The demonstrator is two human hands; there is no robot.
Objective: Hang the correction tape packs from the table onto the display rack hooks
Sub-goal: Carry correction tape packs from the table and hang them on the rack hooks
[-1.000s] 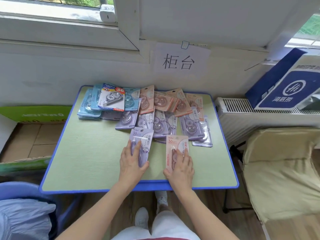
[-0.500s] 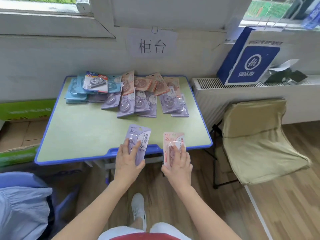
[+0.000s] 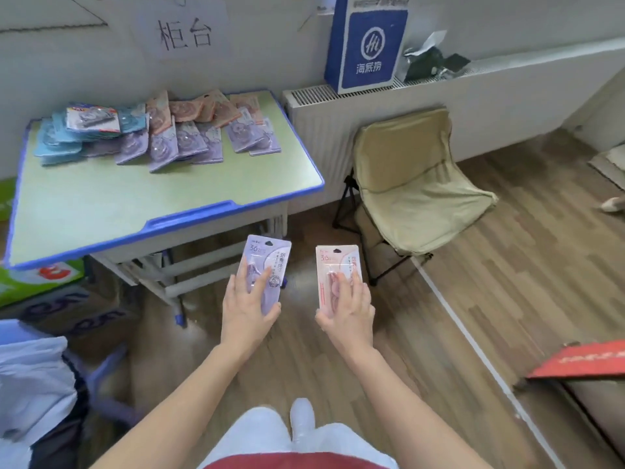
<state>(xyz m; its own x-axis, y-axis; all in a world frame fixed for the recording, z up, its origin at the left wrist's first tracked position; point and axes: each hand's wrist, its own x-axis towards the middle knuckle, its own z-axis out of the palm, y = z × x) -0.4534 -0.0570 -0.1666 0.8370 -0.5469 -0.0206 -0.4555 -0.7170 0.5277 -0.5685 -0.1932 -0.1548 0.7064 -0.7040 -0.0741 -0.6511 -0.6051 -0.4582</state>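
1. Head view: left hand (image 3: 248, 313) grips a flat lilac carded correction tape pack (image 3: 267, 265); right hand (image 3: 348, 309) clasps a pink carded pack (image 3: 338, 265), both over the wooden floor (image 3: 473, 299).
2. Farther off, a green blue-rimmed table (image 3: 101, 204) bears the heap of remaining packs (image 3: 162, 133).
3. Carrying step, I judge; no rack is in sight, so next comes finding hooks and aligning hang holes.

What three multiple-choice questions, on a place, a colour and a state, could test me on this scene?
1. Where is the pile of packs? A on the chair; B at the far side of the table; C on the floor.
2. What colour is the pack held by the left hand? A blue; B pink; C purple.
3. What is the right hand doing? A holding a pink pack; B hanging empty; C pressing the table.
Key: B, the pile lies near the wall; C, its card is purple; A, fingers grip it.
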